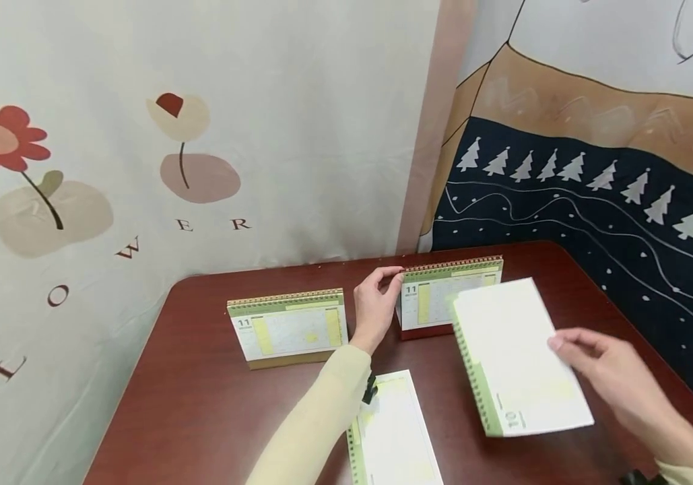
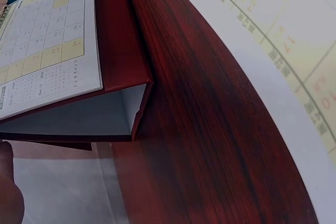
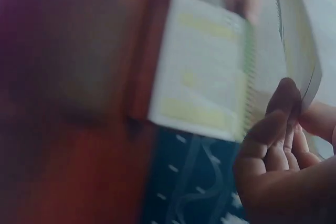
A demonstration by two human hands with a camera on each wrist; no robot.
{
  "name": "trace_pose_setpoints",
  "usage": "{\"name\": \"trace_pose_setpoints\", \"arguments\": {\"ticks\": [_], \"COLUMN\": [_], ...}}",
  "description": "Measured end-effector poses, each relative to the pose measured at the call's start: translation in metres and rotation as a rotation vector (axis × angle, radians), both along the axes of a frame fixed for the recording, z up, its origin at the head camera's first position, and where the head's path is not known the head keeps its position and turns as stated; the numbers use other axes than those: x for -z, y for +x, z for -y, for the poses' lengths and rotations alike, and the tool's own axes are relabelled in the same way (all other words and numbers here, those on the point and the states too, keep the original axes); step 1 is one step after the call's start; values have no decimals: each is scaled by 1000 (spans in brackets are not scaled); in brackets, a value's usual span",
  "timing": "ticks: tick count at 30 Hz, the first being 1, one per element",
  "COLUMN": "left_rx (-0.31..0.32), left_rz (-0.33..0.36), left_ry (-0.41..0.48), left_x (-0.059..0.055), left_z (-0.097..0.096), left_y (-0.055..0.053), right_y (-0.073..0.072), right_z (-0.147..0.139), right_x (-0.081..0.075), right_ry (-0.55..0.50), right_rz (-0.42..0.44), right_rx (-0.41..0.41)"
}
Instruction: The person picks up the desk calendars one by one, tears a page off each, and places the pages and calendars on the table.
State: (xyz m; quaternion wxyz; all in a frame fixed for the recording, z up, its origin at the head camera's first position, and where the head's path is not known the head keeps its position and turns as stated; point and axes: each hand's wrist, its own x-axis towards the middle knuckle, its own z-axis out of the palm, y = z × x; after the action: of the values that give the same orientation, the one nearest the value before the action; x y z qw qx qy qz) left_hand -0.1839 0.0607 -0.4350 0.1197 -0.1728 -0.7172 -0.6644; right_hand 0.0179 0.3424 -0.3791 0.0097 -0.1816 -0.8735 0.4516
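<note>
My left hand [image 1: 376,306] pinches the top left corner of a desk calendar [image 1: 443,302] on a red stand, its page marked 11. In the left wrist view this calendar's folded red stand [image 2: 123,45] shows its hollow end. A spiral-bound calendar [image 1: 518,353] with a green strip and a 10 is held turned sideways, its far edge pinched between the thumb and fingers of my right hand [image 1: 615,377]. It overlaps the right part of the red-stand calendar in the head view. In the right wrist view the held calendar [image 3: 302,40] appears almost edge-on.
Left of my left hand stands another calendar [image 1: 291,330] on a tan stand. A further calendar [image 1: 401,438] sits at the table's front, partly behind my left sleeve [image 1: 322,411]. Printed curtains [image 1: 298,135] hang behind the dark red table [image 1: 201,384].
</note>
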Motion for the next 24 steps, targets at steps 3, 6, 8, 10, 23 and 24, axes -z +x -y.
{"name": "trace_pose_setpoints", "arguments": {"ticks": [3, 6, 8, 10, 23, 24], "left_rx": [-9, -7, -7, -12, 10, 24], "left_rz": [7, 4, 3, 7, 24, 33], "left_ry": [5, 8, 11, 15, -5, -7], "left_x": [-1, -2, -3, -4, -7, -8], "left_z": [-2, -3, -3, -3, 1, 2], "left_y": [1, 1, 1, 2, 3, 4], "right_y": [2, 1, 0, 0, -1, -2], "right_z": [10, 17, 19, 19, 20, 19], "right_x": [18, 36, 44, 51, 65, 62], "right_ry": [-35, -54, -55, -60, 180, 232], "right_rz": [90, 129, 127, 123, 154, 147], "right_rx": [-85, -155, -203, -234, -311, -318]}}
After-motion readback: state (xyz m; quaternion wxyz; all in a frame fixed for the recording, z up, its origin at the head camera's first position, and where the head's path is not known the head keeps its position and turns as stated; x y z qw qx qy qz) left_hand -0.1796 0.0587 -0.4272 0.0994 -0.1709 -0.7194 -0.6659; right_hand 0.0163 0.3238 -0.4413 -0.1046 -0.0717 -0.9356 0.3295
